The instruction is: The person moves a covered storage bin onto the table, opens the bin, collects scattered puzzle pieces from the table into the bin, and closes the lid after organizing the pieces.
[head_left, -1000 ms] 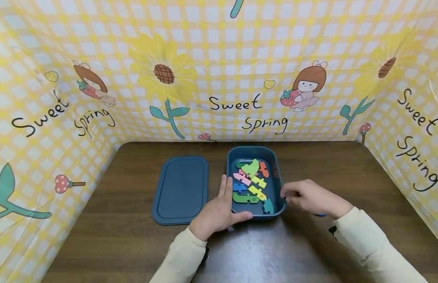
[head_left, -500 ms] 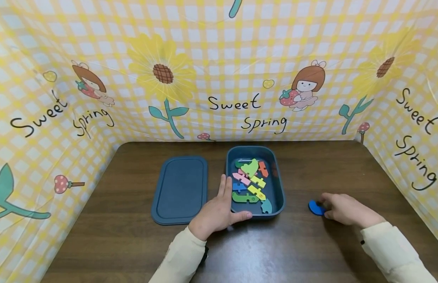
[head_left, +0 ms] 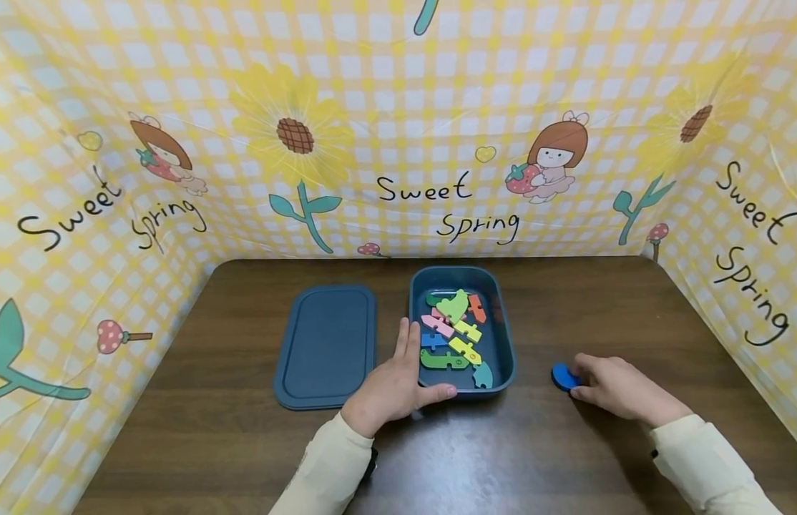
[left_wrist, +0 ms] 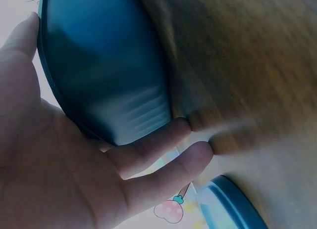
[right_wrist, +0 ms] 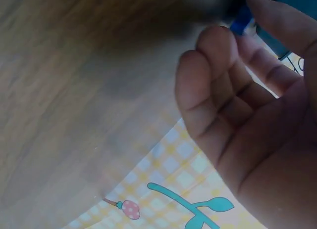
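The right hand [head_left: 614, 390] is resting on the brown surface [head_left: 244, 458] well to the right of the tray, its fingers [head_left: 582, 366] curling around a small blue puzzle piece [head_left: 561, 376] that is lying flat there, pinching it at its right edge. The piece is looking thin, stiff and light (foam or painted wood, hard to say), so an edge pinch between thumb and fingertip is probably enough; lying flat, it may need a nail under the rim or a tilt. The left hand [head_left: 396, 386] is bracing the dark blue tray [head_left: 506, 336] at its near left corner, thumb along the front wall, fingers lying straight up the left side, not clenched. More coloured pieces [head_left: 455, 332] are sitting loose inside; the matching lid [head_left: 326, 343] is lying just left. The head view is giving the whole layout; the left wrist view is showing only the tray's outer wall [left_wrist: 99, 66] against the palm, and the right wrist view is showing only a blurred sliver of the blue piece [right_wrist: 241, 22] at the fingertips.
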Action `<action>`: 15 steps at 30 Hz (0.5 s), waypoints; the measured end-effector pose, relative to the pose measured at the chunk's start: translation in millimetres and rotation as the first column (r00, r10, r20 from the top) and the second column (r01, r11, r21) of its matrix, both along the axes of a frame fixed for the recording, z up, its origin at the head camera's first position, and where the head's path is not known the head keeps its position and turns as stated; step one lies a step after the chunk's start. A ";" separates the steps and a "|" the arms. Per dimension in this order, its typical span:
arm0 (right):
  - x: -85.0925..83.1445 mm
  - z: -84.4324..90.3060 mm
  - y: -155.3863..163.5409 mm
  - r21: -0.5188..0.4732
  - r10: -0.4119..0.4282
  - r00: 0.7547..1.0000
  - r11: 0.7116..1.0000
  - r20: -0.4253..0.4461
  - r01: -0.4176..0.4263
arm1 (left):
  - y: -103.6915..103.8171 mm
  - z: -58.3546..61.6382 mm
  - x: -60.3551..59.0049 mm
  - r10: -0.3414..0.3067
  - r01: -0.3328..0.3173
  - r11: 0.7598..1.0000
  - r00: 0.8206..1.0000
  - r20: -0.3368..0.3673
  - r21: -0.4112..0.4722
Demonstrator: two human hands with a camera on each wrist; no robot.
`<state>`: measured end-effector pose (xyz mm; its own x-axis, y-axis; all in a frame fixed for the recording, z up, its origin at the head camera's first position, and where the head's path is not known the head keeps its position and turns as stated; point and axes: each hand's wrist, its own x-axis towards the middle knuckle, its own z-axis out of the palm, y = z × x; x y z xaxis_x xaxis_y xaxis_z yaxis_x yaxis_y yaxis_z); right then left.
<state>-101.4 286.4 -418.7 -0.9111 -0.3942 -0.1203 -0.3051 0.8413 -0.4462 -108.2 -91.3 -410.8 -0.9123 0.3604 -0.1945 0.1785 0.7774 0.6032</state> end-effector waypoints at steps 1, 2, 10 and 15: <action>0.0 1.4 -1.4 -0.013 -0.001 1.000 1.000 -0.013 0.001 | 0.1 -0.1 0.1 0.000 0.000 1.000 1.000 0.001 0.000; -0.3 3.2 -2.5 -0.029 -0.001 1.000 1.000 -0.022 0.000 | 0.2 -0.2 0.3 0.000 0.000 1.000 1.000 0.000 0.000; -5.3 20.6 -17.3 -0.118 -0.019 0.991 0.993 -0.134 0.003 | 0.4 -0.6 0.3 -0.003 0.003 1.000 1.000 -0.003 -0.002; -9.8 29.4 -31.2 -0.155 -0.038 0.976 0.988 -0.213 0.005 | 0.2 -0.1 0.2 -0.001 0.001 1.000 1.000 -0.003 -0.004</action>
